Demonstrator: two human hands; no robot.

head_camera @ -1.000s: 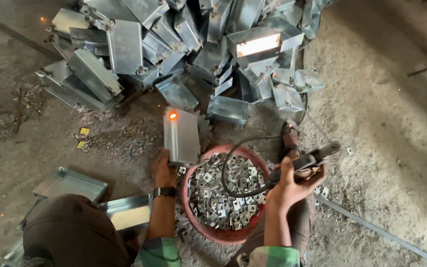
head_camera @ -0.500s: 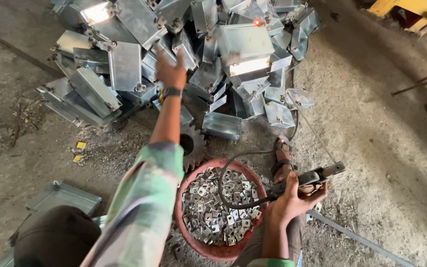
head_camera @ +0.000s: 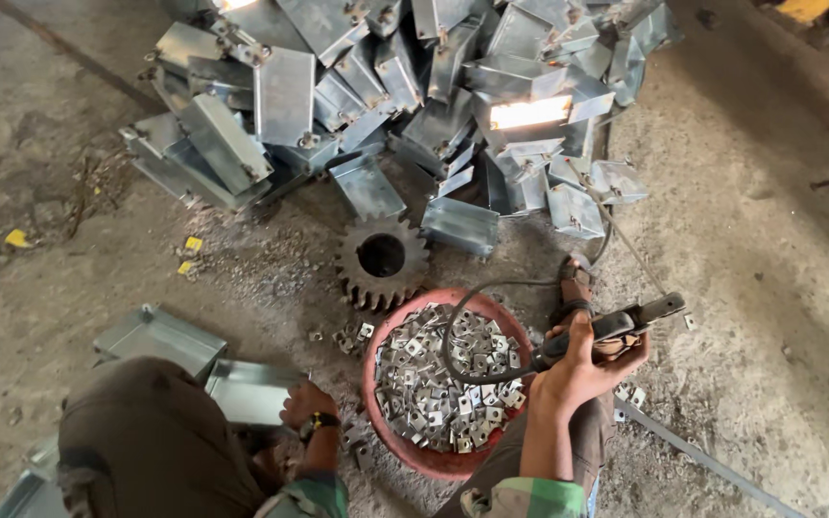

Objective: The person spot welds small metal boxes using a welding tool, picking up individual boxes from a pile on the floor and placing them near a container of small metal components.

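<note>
Sheet-metal boxes [head_camera: 160, 338] lie left of the red bowl [head_camera: 397, 443], the left hand [head_camera: 305, 403] pressing curled fingers on one. Small square metal plates [head_camera: 434, 384] fill the bowl. Right of it, the right hand [head_camera: 582, 369] grips a welding electrode holder [head_camera: 616, 326].

The right hand [head_camera: 582, 369] is gripping a black tool [head_camera: 616, 326] beside a red bowl [head_camera: 414, 451] of small metal bits. The left hand [head_camera: 307, 403] is touching a metal box [head_camera: 247, 388]. A gear [head_camera: 381, 259] is lying near the box pile [head_camera: 386, 96].
</note>
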